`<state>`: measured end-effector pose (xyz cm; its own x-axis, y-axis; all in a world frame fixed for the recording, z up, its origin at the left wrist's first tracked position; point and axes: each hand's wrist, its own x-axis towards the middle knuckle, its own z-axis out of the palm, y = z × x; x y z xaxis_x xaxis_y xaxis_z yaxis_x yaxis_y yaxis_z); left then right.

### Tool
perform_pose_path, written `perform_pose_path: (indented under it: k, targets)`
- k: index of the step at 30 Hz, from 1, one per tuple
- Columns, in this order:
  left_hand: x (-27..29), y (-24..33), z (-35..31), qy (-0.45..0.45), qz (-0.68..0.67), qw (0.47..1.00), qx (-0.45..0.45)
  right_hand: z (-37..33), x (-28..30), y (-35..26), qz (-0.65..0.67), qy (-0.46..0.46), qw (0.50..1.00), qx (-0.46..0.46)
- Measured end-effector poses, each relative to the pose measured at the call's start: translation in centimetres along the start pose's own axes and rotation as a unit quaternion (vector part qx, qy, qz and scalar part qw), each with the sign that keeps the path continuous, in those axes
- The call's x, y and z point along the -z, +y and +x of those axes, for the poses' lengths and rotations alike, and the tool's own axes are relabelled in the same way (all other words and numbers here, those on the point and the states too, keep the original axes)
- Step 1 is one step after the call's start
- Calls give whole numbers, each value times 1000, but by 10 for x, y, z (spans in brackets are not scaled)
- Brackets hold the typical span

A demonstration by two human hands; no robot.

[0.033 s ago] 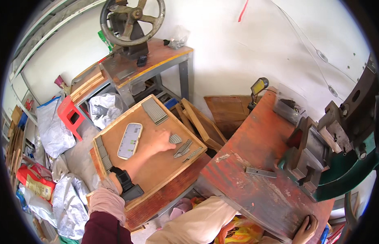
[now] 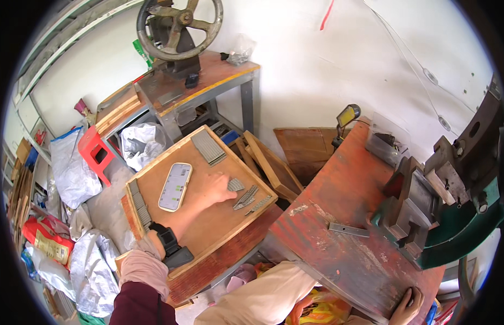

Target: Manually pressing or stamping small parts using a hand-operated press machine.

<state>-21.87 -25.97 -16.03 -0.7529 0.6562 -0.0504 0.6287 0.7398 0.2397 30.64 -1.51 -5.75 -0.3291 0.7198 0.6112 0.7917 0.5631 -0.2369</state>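
Note:
My left hand (image 2: 215, 188) reaches over a wooden tray (image 2: 208, 225), wearing a black wrist strap. Its fingers are bent, with the thumb and fingertips at a small bunch of grey metal strips (image 2: 236, 184). Beside them lie a fanned heap of strips (image 2: 245, 197) and a narrow row (image 2: 258, 205). A larger block of strips (image 2: 208, 149) lies at the tray's far corner, another row (image 2: 138, 204) along its left side. A phone with a lit screen (image 2: 175, 187) lies left of my hand. My right hand (image 2: 408, 306) curls at the near edge of the red worktable (image 2: 317, 216).
On the worktable are a metal bar (image 2: 349, 230), a green press machine (image 2: 463, 238), a clear plastic box (image 2: 385, 141) and a lamp (image 2: 348, 115). Behind stands a bench with a handwheel (image 2: 185, 19). A red stool (image 2: 95, 154) and sacks (image 2: 95, 265) are at the left.
The whole view has shifted very slightly. Both hands keep their places, the left at the small bunch of strips and the right at the worktable edge.

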Motion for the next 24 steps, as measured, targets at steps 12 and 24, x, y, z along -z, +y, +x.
perform_pose_path:
  k: [12,24]
  targets:
    - [32,19,-30,-59,-176,978,98,-5,-2,9,8,0,1000,5]
    - [110,176,-107,-91,-260,892,-358,-7,-4,-2,114,-18,993,-11]
